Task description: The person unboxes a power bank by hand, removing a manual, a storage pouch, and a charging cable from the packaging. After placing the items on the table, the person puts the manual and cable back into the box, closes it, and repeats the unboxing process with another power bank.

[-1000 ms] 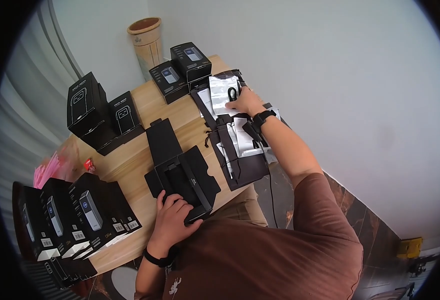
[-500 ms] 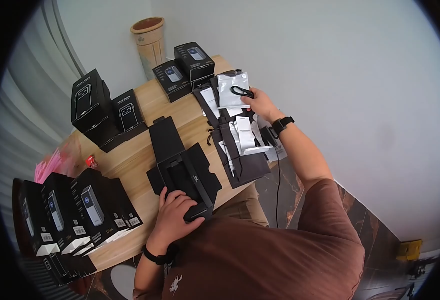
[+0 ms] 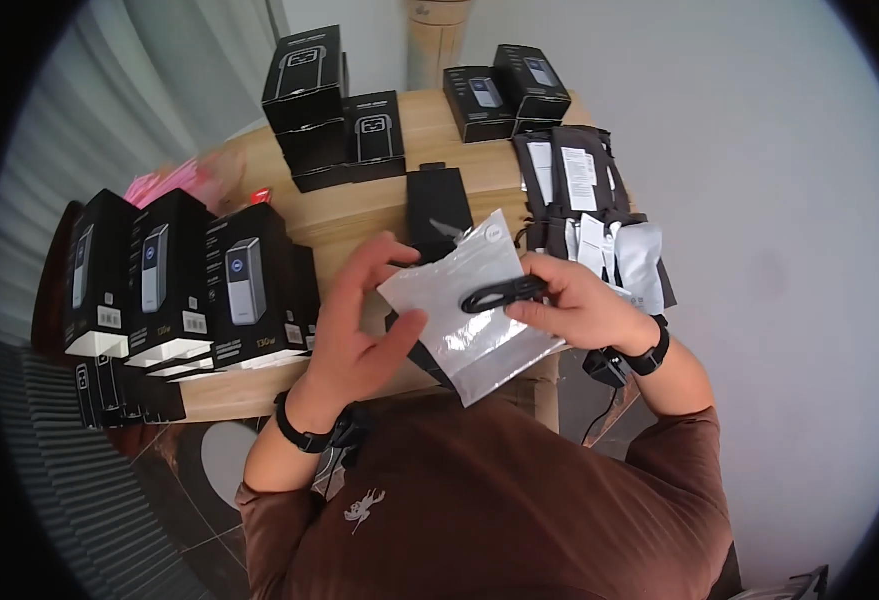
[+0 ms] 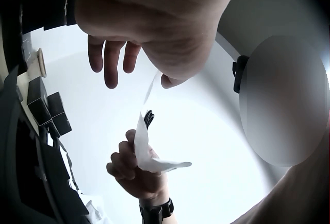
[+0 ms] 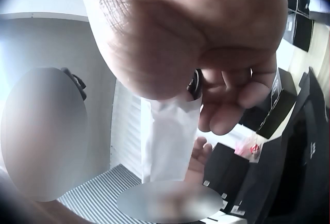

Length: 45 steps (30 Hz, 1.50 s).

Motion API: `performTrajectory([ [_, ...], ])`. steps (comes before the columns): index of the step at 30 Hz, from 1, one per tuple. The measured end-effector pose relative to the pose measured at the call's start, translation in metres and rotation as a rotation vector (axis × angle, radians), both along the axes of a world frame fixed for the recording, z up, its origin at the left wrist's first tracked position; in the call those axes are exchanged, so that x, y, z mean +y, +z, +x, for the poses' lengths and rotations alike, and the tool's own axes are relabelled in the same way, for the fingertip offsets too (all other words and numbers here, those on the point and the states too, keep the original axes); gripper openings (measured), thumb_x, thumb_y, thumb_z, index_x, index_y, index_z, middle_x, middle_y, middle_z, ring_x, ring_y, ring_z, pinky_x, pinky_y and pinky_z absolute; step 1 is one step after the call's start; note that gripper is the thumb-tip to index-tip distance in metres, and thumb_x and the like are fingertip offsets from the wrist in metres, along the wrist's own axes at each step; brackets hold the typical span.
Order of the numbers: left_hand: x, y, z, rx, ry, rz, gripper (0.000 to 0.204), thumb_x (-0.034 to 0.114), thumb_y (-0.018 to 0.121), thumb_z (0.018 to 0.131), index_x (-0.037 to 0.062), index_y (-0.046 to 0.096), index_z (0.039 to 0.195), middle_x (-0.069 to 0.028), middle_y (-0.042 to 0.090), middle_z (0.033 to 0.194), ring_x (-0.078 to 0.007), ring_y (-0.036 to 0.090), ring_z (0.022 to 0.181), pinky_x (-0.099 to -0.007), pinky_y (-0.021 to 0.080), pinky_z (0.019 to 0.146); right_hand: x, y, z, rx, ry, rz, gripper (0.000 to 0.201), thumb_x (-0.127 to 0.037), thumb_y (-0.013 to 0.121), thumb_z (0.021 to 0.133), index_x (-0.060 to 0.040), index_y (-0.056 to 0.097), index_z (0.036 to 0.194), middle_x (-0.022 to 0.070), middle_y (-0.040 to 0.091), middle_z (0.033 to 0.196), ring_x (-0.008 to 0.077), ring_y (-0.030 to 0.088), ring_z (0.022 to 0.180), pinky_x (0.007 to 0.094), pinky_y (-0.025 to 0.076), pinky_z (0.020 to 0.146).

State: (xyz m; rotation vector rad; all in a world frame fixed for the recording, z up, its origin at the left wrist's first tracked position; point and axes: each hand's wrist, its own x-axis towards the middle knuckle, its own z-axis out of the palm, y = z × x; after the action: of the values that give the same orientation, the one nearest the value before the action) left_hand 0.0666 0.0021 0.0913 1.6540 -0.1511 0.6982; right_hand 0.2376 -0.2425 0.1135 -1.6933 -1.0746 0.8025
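In the head view my right hand (image 3: pixel 592 308) pinches a silvery flat pouch (image 3: pixel 480 345) at its right edge, thumb on top. A looped black cable (image 3: pixel 492 295) lies across the pouch, one end beneath that thumb. My left hand (image 3: pixel 345 325) is at the pouch's left corner with fingers and thumb spread apart; the left wrist view shows its fingers (image 4: pixel 111 64) hanging straight, the pouch's thin edge (image 4: pixel 149 95) close to the thumb. Behind and under the pouch stands an open black box (image 3: pixel 438 205), mostly hidden except its raised flap.
Black product boxes (image 3: pixel 245 285) stand in a row at the left. More boxes (image 3: pixel 305 80) are stacked at the back left and boxes (image 3: pixel 530 80) at the back right. Dark fabric pouches (image 3: pixel 570 185) with white papers and silvery packets (image 3: pixel 640 260) cover the table's right side.
My right hand has lifted the silvery pouch with the cable from the right-hand pile and carried it in front of me. My left hand has left the open box and risen beside the pouch.
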Motion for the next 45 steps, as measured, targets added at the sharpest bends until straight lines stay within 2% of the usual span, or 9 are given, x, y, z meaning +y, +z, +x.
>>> performTrajectory([
  [1,0.012,0.006,-0.004,0.043,0.012,0.336,0.057,-0.002,0.07,0.094,0.0022,0.051,0.148,-0.0173,0.061,0.14,-0.0257,0.065,0.115,-0.0402,0.047,0.108,0.004,0.005,-0.004,0.034,0.022,-0.028,0.02,-0.013,0.073,0.103,-0.0021,0.063,0.116,-0.0043,0.061,0.084,0.0033,0.052,0.076,0.0248,0.044,0.065],
  [10,0.02,0.011,-0.014,0.085,0.0,0.579,0.049,0.003,0.077,0.091,0.0033,0.063,0.137,-0.0167,0.075,0.113,-0.0336,0.074,0.099,-0.0383,0.059,0.088,0.013,0.001,-0.011,0.285,0.031,-0.077,0.017,-0.013,0.071,0.106,-0.0029,0.062,0.115,-0.0069,0.058,0.081,0.0015,0.05,0.074,0.0235,0.042,0.063],
  [13,0.008,0.001,-0.019,0.147,0.069,0.238,0.054,0.0,0.076,0.092,0.0001,0.059,0.143,-0.0136,0.071,0.123,-0.0215,0.07,0.109,-0.0335,0.054,0.097,0.011,-0.001,-0.013,0.222,0.049,-0.088,0.018,-0.014,0.072,0.106,-0.0036,0.062,0.116,-0.0065,0.06,0.082,0.0013,0.05,0.074,0.0238,0.042,0.063],
  [16,0.013,0.004,-0.021,0.145,0.061,0.392,0.06,0.001,0.077,0.091,0.0011,0.056,0.147,-0.0128,0.071,0.122,-0.0197,0.07,0.108,-0.0326,0.053,0.097,0.01,-0.004,-0.015,0.165,0.067,-0.087,0.018,-0.014,0.072,0.105,-0.0041,0.063,0.117,-0.006,0.061,0.083,0.0015,0.05,0.075,0.0241,0.042,0.063],
  [22,0.006,0.006,-0.024,0.315,-0.029,0.029,0.057,0.0,0.077,0.091,0.0009,0.058,0.145,-0.0112,0.073,0.118,-0.0195,0.071,0.106,-0.032,0.054,0.094,0.007,-0.01,-0.014,0.151,0.07,-0.102,0.02,-0.015,0.073,0.105,-0.0039,0.063,0.119,-0.0054,0.062,0.084,0.0021,0.051,0.076,0.0247,0.043,0.064],
  [28,0.019,0.003,-0.017,0.081,0.034,0.474,0.044,0.004,0.078,0.09,0.0074,0.069,0.132,-0.0133,0.077,0.111,-0.0311,0.077,0.097,-0.0365,0.059,0.086,0.009,-0.005,-0.018,0.219,0.092,-0.097,0.02,-0.015,0.072,0.106,-0.004,0.062,0.12,-0.004,0.063,0.089,0.0027,0.053,0.081,0.0247,0.046,0.069],
  [31,0.006,0.012,-0.022,0.301,0.063,0.14,0.036,0.003,0.078,0.09,0.0067,0.073,0.125,-0.0138,0.078,0.113,-0.0318,0.077,0.097,-0.0367,0.06,0.086,0.008,-0.006,-0.02,0.229,0.084,-0.112,0.02,-0.016,0.072,0.106,-0.004,0.062,0.12,-0.0031,0.064,0.09,0.0038,0.054,0.082,0.0254,0.047,0.071],
  [34,0.012,0.008,-0.02,0.202,0.041,0.359,0.036,0.004,0.079,0.09,0.0061,0.073,0.126,-0.0142,0.078,0.113,-0.0318,0.078,0.099,-0.0366,0.059,0.086,0.007,-0.013,-0.02,0.17,0.09,-0.113,0.021,-0.017,0.072,0.106,-0.0041,0.062,0.119,-0.0018,0.065,0.09,0.0051,0.055,0.082,0.0268,0.048,0.072],
  [45,0.014,0.002,-0.016,0.226,-0.073,0.273,0.022,0.003,0.078,0.09,0.004,0.072,0.111,-0.0107,0.075,0.097,-0.0274,0.074,0.089,-0.0346,0.057,0.082,0.007,-0.013,-0.025,0.134,0.096,-0.142,0.022,-0.02,0.07,0.107,-0.004,0.061,0.119,0.0004,0.066,0.087,0.008,0.058,0.08,0.0293,0.049,0.071],
])
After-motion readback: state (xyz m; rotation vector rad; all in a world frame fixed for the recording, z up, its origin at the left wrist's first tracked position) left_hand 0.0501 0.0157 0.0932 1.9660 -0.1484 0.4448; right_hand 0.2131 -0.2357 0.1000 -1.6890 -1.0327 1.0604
